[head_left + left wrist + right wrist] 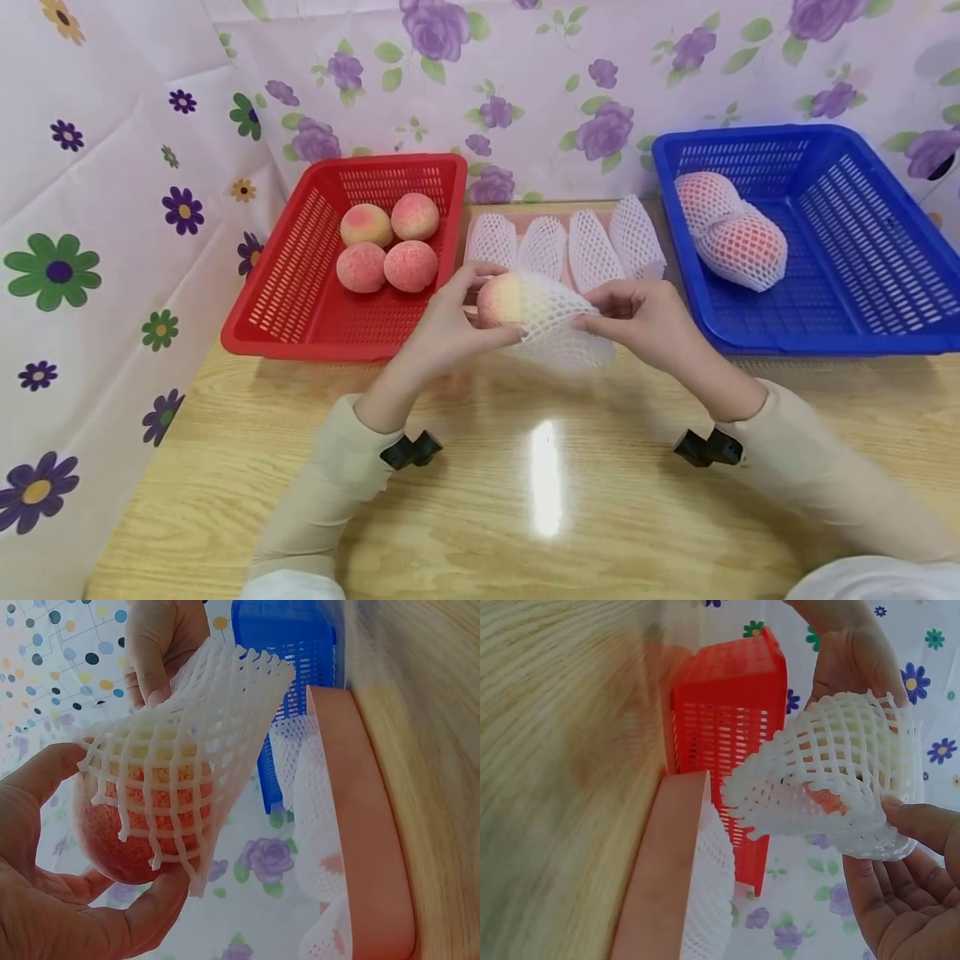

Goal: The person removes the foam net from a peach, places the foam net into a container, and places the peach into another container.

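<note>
Head view: the left hand (459, 321) is gripping a peach (498, 302) between thumb and fingers; the right hand (641, 321) is pinching a white foam net (557, 310), which is partly covering the peach; the peach is being held between the red basket (300, 342) and the blue basket (847, 279); four other nets (542, 248) are lying in the pink tray (367, 825)

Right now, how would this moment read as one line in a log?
left hand: holds peach; right hand: pinches foam net; net: partly over peach; red basket: four bare peaches; blue basket: two netted peaches
</note>
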`<state>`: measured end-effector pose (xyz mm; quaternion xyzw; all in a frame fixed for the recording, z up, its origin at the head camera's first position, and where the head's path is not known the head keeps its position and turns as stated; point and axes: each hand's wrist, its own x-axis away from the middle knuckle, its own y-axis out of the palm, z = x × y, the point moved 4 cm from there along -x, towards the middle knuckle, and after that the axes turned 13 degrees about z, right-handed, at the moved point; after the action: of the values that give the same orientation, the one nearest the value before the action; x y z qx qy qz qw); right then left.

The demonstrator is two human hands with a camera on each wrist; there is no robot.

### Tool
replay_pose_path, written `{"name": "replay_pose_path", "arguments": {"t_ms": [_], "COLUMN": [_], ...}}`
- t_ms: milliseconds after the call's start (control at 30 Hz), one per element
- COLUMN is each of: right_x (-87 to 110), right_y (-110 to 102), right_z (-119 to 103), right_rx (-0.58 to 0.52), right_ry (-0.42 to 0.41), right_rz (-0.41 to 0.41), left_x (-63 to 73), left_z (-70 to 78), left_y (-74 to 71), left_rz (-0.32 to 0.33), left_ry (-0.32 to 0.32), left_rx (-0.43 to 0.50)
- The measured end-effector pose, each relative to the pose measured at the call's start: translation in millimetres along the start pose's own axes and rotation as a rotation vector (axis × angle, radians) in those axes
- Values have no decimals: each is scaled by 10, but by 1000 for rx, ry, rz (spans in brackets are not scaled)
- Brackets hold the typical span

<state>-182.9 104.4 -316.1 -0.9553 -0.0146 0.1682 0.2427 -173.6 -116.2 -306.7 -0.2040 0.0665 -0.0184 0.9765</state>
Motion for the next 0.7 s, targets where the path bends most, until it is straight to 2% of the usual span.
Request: {"name": "replay_pose_path", "arguments": {"t_ms": [200,433,600,700], "right_x": [-87,-157,-221,-264], "right_y": [-54,-137,-196,-221], "right_z": [-93,-163,-252,-306], "right_rx": [0,-2,-55,-94], "right_ry": [26,60,57,41], "right_rz": [17,89,137,139], "left_x": [-10,20,70,71], "left_z": [71,183,273,306], "left_y": [-180,-442,-649,-777], "left_rz": [82,186,269,314], "left_ry": [9,41,60,87], "left_rx": [31,42,37,16]}}
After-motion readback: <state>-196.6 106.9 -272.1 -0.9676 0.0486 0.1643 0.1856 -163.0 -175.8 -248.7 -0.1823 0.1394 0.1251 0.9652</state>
